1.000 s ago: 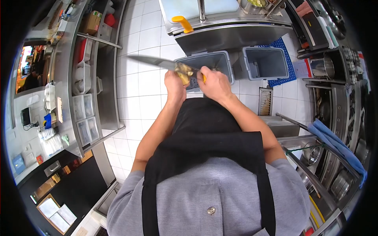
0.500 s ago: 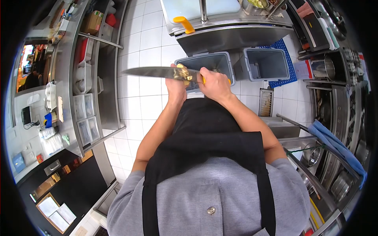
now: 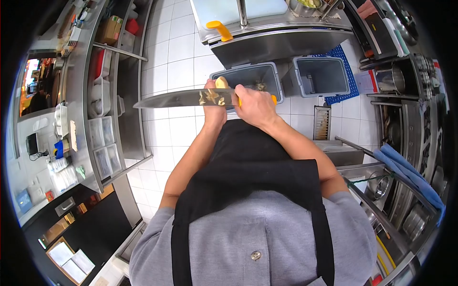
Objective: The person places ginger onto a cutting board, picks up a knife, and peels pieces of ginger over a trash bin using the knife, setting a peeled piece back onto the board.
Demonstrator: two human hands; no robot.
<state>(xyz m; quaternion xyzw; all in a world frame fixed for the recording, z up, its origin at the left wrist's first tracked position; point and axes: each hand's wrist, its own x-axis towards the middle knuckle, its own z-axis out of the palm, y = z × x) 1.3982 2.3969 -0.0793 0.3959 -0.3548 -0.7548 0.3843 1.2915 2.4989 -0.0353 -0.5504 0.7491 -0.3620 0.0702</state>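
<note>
Yellow pc (image 3: 221,83) in L hand (image 3: 215,114), knife (image 3: 179,98) in R hand (image 3: 256,107) now nearer apron (image 3: 250,143).

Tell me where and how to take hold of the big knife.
Grip the knife by its yellow handle, coming from the person's right: the long blade points left, so that approach should keep fingers off the edge. The right hand is wrapped around the handle; pale scraps cling to the blade.

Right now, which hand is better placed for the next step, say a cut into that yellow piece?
Probably the right hand: its grip is on the yellow handle of the knife. The left hand holds the yellow piece, so it seems better placed to steady.
</note>
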